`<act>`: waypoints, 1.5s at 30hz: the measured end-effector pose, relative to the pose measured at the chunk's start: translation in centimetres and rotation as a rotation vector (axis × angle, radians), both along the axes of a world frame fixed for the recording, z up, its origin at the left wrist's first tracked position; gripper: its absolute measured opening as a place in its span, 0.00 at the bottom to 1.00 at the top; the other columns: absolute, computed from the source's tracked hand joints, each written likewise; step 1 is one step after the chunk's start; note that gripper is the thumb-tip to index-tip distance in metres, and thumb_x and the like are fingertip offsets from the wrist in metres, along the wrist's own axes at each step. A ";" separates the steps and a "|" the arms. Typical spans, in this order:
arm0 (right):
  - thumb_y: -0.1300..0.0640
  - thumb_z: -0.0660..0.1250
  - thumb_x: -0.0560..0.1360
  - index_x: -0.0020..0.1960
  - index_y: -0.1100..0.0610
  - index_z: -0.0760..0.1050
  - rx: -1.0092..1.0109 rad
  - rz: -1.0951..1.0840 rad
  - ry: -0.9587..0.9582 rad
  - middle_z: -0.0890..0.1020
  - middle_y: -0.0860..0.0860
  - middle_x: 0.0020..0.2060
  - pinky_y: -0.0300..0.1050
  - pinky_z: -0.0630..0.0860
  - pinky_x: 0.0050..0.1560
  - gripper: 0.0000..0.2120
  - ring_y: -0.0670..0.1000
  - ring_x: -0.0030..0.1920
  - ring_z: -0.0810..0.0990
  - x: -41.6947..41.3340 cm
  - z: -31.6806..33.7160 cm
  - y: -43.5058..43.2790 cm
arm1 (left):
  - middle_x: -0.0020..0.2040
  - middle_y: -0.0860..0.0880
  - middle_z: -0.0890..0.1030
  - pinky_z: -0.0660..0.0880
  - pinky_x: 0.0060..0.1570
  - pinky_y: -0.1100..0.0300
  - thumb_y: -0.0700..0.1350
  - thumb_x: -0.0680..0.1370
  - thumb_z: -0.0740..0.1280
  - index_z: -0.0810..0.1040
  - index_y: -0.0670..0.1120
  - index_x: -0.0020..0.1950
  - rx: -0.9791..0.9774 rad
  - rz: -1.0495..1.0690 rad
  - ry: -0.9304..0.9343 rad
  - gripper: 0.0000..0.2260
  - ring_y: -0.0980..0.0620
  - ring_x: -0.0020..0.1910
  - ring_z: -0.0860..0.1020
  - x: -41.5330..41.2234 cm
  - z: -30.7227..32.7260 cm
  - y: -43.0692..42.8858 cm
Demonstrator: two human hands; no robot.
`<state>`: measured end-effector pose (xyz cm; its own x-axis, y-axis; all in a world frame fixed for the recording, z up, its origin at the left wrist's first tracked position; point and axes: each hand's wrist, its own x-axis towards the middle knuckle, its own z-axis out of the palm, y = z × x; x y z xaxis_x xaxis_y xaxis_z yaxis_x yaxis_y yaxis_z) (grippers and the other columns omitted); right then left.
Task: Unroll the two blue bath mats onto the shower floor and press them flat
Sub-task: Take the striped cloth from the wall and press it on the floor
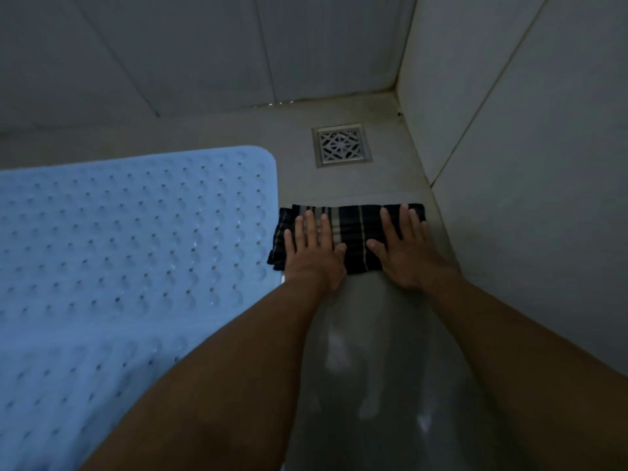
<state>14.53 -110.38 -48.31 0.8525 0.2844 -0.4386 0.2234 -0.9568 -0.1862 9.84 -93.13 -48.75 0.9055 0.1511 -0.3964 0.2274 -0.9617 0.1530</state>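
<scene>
Blue rubber bath mat (pixel 129 249), dotted with small holes, lies unrolled on the shower floor (pixel 295 178). It fills the left of the view, and its long axis runs from near the back wall toward the person. Its rounded far corner sits left of the square metal floor drain (pixel 341 144), apart from it.

Neither hand is on the mat. The left hand (pixel 311 248) and right hand (pixel 402 248) lie palm down, fingers straight and spread, pressing a dark plaid cloth (pixel 353 226) and gripping nothing. The cloth's long axis runs crosswise, from the mat's right edge to the foot of the tiled side wall (pixel 509 130). Its left end appears to touch that edge, though the dim light leaves this unsure.

The mat lies to the left of both hands. The left hand is nearer, its little finger just beside the mat's edge, so pressing the mat flat would likely start with a sideways reach from that hand.

No second blue mat is in view. The pale glossy patch between the forearms may be wet floor; I cannot tell.
</scene>
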 end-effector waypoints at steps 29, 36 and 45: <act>0.38 0.45 0.82 0.79 0.49 0.31 -0.087 -0.008 0.052 0.32 0.59 0.77 0.54 0.36 0.75 0.34 0.58 0.78 0.33 -9.3 1.0 -1.9 | 0.79 0.42 0.33 0.32 0.75 0.43 0.57 0.84 0.42 0.34 0.46 0.79 -0.040 -0.025 -0.067 0.30 0.43 0.77 0.32 -9.7 -0.3 -2.3; 0.38 0.47 0.82 0.79 0.49 0.31 -0.084 -0.060 0.125 0.32 0.58 0.77 0.57 0.37 0.76 0.35 0.58 0.78 0.33 -14.2 1.5 -1.1 | 0.79 0.44 0.31 0.31 0.74 0.45 0.58 0.84 0.42 0.32 0.48 0.79 -0.040 -0.037 0.022 0.30 0.44 0.77 0.30 -14.1 0.8 -1.8; 0.36 0.45 0.81 0.79 0.49 0.31 -0.050 -0.019 0.057 0.31 0.58 0.77 0.56 0.35 0.76 0.35 0.57 0.77 0.32 -14.2 0.6 -2.1 | 0.79 0.43 0.31 0.31 0.74 0.44 0.58 0.84 0.43 0.32 0.47 0.79 -0.030 0.020 0.007 0.30 0.43 0.77 0.31 -15.1 0.3 -3.0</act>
